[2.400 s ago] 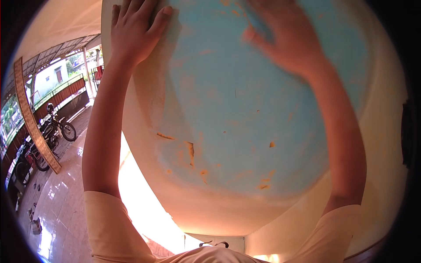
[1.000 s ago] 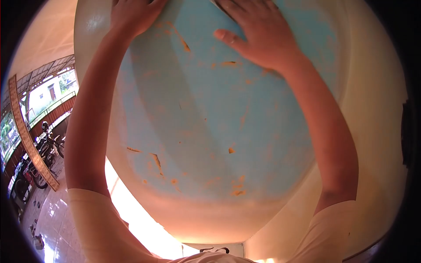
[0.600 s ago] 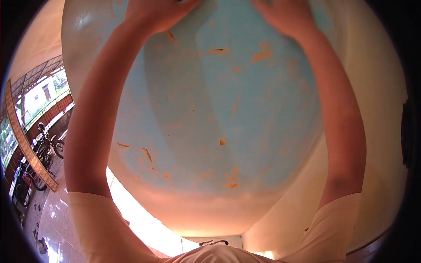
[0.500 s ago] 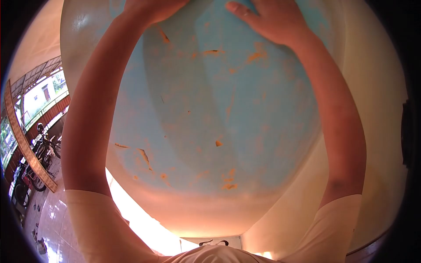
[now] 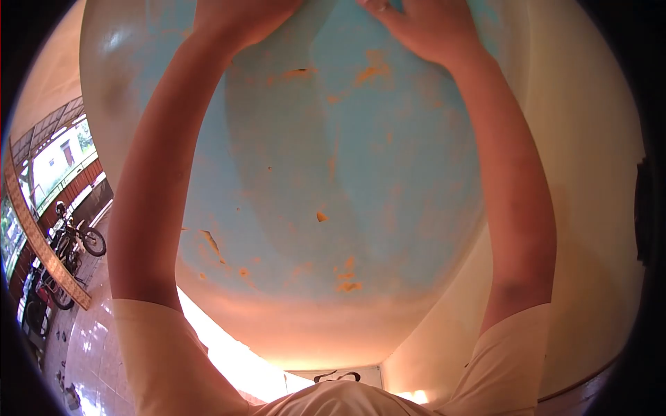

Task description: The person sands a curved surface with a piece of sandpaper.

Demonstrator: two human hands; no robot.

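Note:
A large blue surface point(image 5: 277, 139) with orange chipped and scraped patches fills the middle of the view. Both arms reach up in front of it. At the top left, my left hand point(image 5: 253, 17) lies near the surface, its fingers cut off by the top edge. My right hand point(image 5: 437, 28) is at the top right against the blue surface, with its thumb stretched out to the left and the other fingers outside the view. Whether either hand holds anything is hidden.
At the left, motorcycles point(image 5: 66, 243) stand beyond a patterned post point(image 5: 41, 243), near a railing. Shiny floor tiles point(image 5: 94, 347) show at the lower left. A pale wall point(image 5: 590, 173) runs along the right side.
The blue surface and its chipped patches have shifted left and slightly up in view. My right arm has shifted left, and my left hand sits slightly lower in view.

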